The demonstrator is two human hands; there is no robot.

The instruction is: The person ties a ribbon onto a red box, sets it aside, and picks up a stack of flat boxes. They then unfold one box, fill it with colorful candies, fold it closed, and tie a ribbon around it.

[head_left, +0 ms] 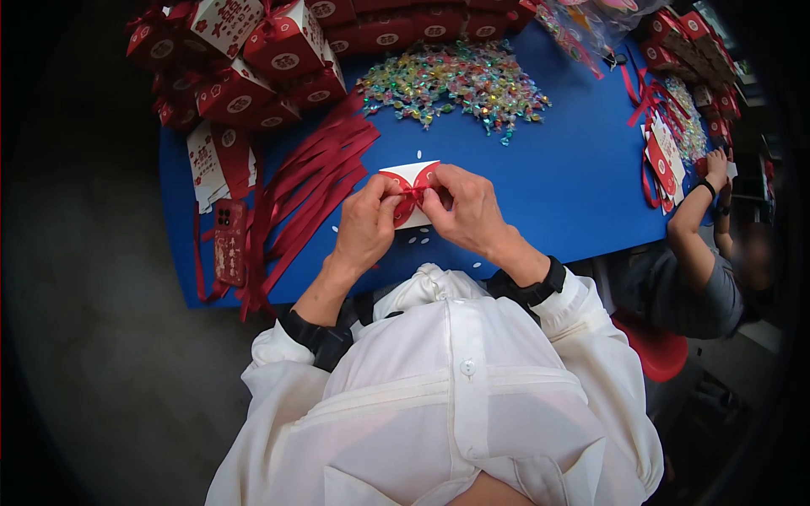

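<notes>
A small red and white gift box (413, 171) sits on the blue table in front of me, with a red ribbon (413, 194) across its top. My left hand (369, 221) pinches the ribbon from the left side of the box. From the right, my right hand (469, 209) has thumb and fingers closed on the same ribbon. Both sets of fingertips meet close together near the box's middle and cover part of the ribbon, so the shape of any knot is hard to make out.
Cut red ribbons (312, 181) lie left of the box, beside a phone (229, 243) and flat printed cards (211, 164). Wrapped candies (456, 84) are heaped behind. Finished boxes (287, 51) stack at back left. A co-worker's arm (696, 219) reaches in at right.
</notes>
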